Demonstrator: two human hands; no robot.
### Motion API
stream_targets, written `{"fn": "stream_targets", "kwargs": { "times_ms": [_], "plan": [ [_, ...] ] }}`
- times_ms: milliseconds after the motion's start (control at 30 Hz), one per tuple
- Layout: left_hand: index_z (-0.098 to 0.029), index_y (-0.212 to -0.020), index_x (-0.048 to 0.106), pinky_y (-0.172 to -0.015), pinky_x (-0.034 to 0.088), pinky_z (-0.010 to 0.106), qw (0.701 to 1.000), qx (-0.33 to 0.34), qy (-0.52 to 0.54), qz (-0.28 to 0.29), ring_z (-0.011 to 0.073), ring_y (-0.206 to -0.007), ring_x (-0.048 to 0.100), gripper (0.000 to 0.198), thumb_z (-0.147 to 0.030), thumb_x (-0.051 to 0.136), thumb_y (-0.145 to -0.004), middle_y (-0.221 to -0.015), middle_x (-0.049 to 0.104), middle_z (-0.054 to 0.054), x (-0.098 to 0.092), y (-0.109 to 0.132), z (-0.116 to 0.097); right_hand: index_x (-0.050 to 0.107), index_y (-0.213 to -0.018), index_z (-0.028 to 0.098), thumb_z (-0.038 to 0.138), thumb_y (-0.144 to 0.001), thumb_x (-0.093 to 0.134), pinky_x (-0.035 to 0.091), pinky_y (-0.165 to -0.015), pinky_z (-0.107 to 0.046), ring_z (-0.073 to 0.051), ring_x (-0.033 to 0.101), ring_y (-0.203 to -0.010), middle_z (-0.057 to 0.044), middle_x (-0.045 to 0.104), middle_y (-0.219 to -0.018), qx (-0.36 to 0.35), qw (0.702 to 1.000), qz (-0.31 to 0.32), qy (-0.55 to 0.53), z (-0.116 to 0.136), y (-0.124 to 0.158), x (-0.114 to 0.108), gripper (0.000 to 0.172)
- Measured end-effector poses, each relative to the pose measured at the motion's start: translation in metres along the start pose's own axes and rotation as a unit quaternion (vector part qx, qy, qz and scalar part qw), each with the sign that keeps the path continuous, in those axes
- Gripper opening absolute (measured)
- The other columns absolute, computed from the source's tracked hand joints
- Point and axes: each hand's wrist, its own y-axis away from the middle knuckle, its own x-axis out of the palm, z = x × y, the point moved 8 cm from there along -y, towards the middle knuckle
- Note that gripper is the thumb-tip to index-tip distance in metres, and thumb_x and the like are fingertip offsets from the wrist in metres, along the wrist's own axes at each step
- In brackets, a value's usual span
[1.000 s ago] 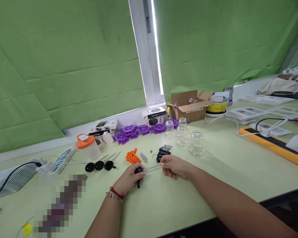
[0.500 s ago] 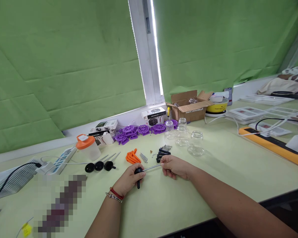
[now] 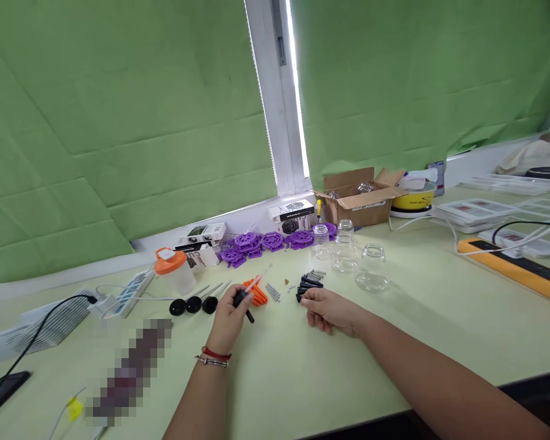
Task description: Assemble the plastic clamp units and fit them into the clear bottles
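My left hand (image 3: 230, 313) is closed around a black round part with a metal rod (image 3: 242, 299). The rod points up and to the right over several orange curved pieces (image 3: 258, 294), blurred by motion. Beside this hand lie three similar black round parts (image 3: 194, 305) with rods. My right hand (image 3: 329, 307) has its fingers curled together close to a bundle of black pieces (image 3: 308, 284); whatever they pinch is hidden. Small springs (image 3: 318, 274) lie behind that bundle, and several metal pins (image 3: 273, 293) rest between the two hands.
Several purple wheel-shaped parts (image 3: 272, 241) line the back, beside clear glass jars (image 3: 372, 269). An open cardboard box (image 3: 362, 205) stands behind them. At left are an orange-lidded bottle (image 3: 176, 272) and a power strip (image 3: 131, 296); an orange-and-black bar (image 3: 508, 266) lies at right.
My left hand has moved left and up with the black part, and its rod has swung away from my right hand. My right hand stays by the black pieces. The view has shifted slightly.
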Motion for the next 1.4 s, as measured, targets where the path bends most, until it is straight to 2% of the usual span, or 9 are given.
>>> {"fn": "stream_targets", "kwargs": {
  "times_ms": [67,133,200,500,900,1033,1133,1233,1400],
  "plan": [
    [-0.021,-0.093,0.056,-0.078,0.039,0.033,0.981,0.010,-0.139,-0.138,0.0228,-0.090,0.054,0.026,-0.044,0.052,-0.082,-0.092,0.059,0.005,-0.030,-0.005,-0.002,0.046,-0.084,0.019,0.033,-0.089,0.045,0.031,-0.032,-0.015,-0.006,0.044,-0.038,0.002,0.059,-0.059,0.003,1.000,0.006,0.007,0.001,0.001,0.001,0.015],
    [-0.019,-0.095,0.058,-0.084,0.035,0.039,0.925,-0.022,-0.318,-0.205,0.0272,-0.098,0.052,0.027,-0.042,0.048,-0.085,-0.101,0.060,0.010,-0.045,-0.009,-0.001,0.047,-0.083,0.019,0.034,-0.090,0.044,0.031,-0.032,-0.016,-0.005,0.043,-0.038,0.002,0.058,-0.059,0.007,1.000,0.005,0.011,0.000,0.002,0.002,0.017],
    [-0.018,-0.098,0.060,-0.085,0.031,0.044,0.884,-0.056,-0.418,-0.201,0.0311,-0.102,0.050,0.030,-0.041,0.046,-0.085,-0.108,0.059,0.014,-0.046,-0.015,0.006,0.048,-0.083,0.018,0.034,-0.091,0.041,0.031,-0.031,-0.016,-0.006,0.043,-0.038,0.002,0.057,-0.058,0.009,1.000,0.002,0.012,0.000,0.002,0.001,0.019],
    [-0.015,-0.088,0.065,-0.088,0.023,0.046,0.852,-0.100,-0.491,-0.154,0.0320,-0.102,0.048,0.026,-0.035,0.052,-0.078,-0.098,0.061,0.014,-0.023,-0.027,0.039,0.050,-0.083,0.018,0.040,-0.091,0.043,0.033,-0.033,-0.016,-0.006,0.044,-0.040,0.001,0.058,-0.060,-0.003,1.000,0.010,0.008,-0.005,-0.002,0.001,0.025],
    [-0.015,-0.088,0.068,-0.090,0.025,0.048,0.864,-0.103,-0.470,-0.151,0.0335,-0.103,0.048,0.039,-0.048,0.054,-0.074,-0.101,0.063,0.015,-0.023,-0.027,0.042,0.050,-0.083,0.017,0.041,-0.090,0.043,0.033,-0.032,-0.016,-0.006,0.044,-0.040,0.000,0.059,-0.061,-0.007,1.000,0.014,0.004,-0.009,-0.004,0.000,0.026],
    [-0.016,-0.097,0.067,-0.089,0.030,0.048,0.870,-0.116,-0.442,-0.187,0.0332,-0.105,0.049,0.045,-0.053,0.048,-0.079,-0.107,0.063,0.015,-0.045,-0.024,0.038,0.049,-0.082,0.018,0.041,-0.090,0.043,0.032,-0.031,-0.016,-0.006,0.042,-0.038,0.001,0.058,-0.059,-0.002,1.000,0.012,0.007,-0.008,-0.004,0.000,0.026],
    [-0.013,-0.106,0.063,-0.089,0.035,0.044,0.867,-0.145,-0.422,-0.223,0.0310,-0.107,0.051,0.043,-0.038,0.032,-0.090,-0.114,0.061,0.017,-0.074,-0.018,0.041,0.049,-0.081,0.018,0.040,-0.091,0.042,0.032,-0.031,-0.016,-0.006,0.042,-0.038,0.001,0.058,-0.058,0.001,1.000,0.007,0.007,-0.005,-0.002,0.001,0.025],
    [-0.013,-0.110,0.062,-0.083,0.041,0.034,0.877,-0.167,-0.401,-0.206,0.0261,-0.105,0.056,0.039,-0.028,0.034,-0.089,-0.114,0.062,0.016,-0.092,-0.014,0.053,0.049,-0.081,0.017,0.039,-0.091,0.043,0.032,-0.031,-0.016,-0.006,0.042,-0.038,0.001,0.058,-0.059,0.003,1.000,0.005,0.005,-0.004,-0.001,0.001,0.025],
    [-0.018,-0.111,0.064,-0.073,0.045,0.035,0.887,-0.206,-0.386,-0.149,0.0289,-0.098,0.061,0.038,-0.036,0.046,-0.082,-0.113,0.065,0.013,-0.090,-0.015,0.075,0.049,-0.081,0.017,0.038,-0.091,0.043,0.033,-0.032,-0.016,-0.006,0.044,-0.040,0.000,0.058,-0.060,0.004,1.000,0.003,0.007,-0.003,0.000,0.000,0.024]
  ]
}}
